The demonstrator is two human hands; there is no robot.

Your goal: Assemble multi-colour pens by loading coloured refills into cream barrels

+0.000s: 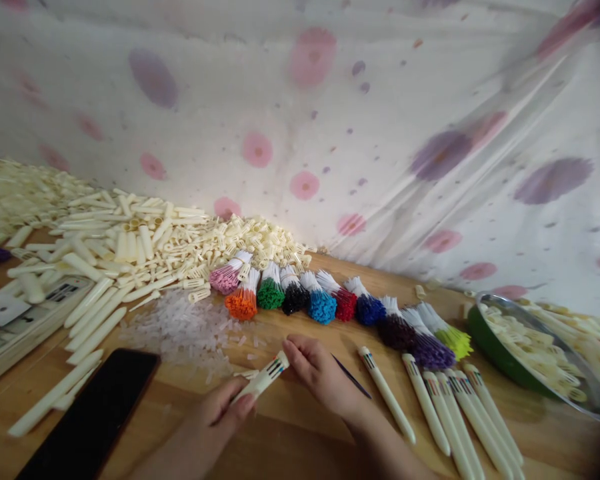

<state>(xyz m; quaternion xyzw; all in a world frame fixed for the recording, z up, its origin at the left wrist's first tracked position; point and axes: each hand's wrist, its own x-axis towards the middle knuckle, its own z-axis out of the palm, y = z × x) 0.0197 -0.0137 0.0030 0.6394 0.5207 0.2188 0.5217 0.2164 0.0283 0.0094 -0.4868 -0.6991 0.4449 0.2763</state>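
My left hand is closed round a cream multicolour pen, which tilts up to the right. Dark and coloured sliders show in the slots near its upper end. At that end, my right hand pinches with thumb and fingers pressed together; its fingertips partly cover the tip. The pen's lower part is hidden inside my left hand. To the right of my right hand lies a single cream multicolour pen, and beyond it several more pens lie side by side.
Bundled refills in several colours form a row behind my hands. Clear plastic bits and heaped cream pen parts lie to the left. A black phone rests front left, a green bowl of cream parts at right. A dark thin stick lies nearby.
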